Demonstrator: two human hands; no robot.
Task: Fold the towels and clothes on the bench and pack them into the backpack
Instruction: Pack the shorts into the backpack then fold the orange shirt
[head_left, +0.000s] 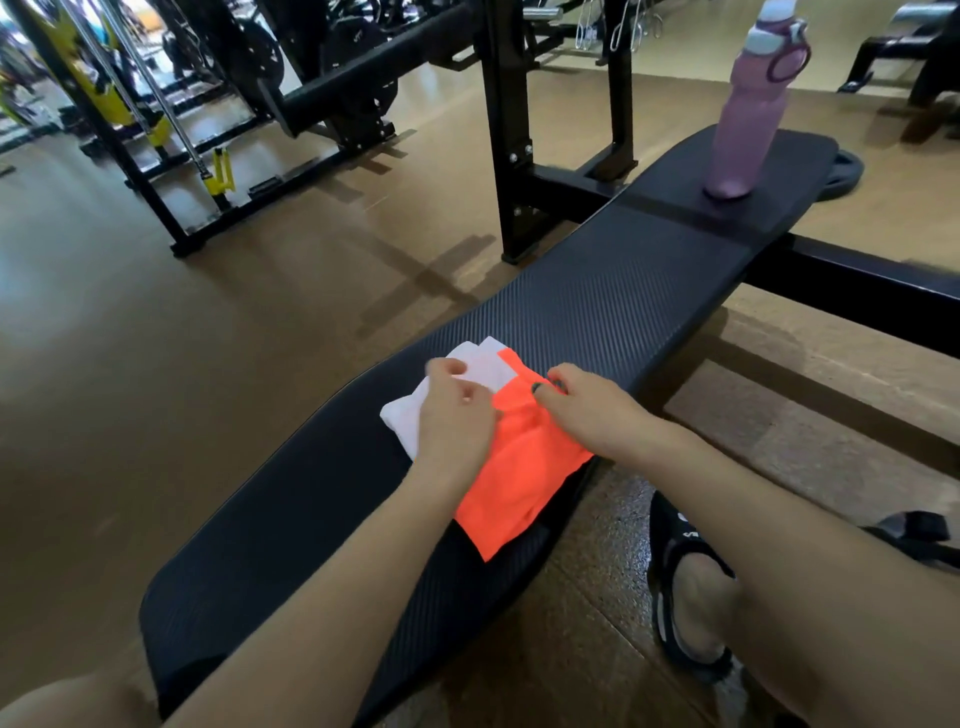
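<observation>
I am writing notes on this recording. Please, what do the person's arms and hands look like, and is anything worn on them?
Both forearms are bare, with no sleeves in view. The left hand shows no ring, watch or glove. The right hand has dark polish on the nails that show. No wristband or bracelet is visible on either wrist.

No text, label, brand, number or sign can be read. The black sandal (685, 582) at 4 o'clock bears small white marks on its strap, too small and blurred to make out. The pink bottle (748, 109) at 1 o'clock shows no legible print.
</observation>
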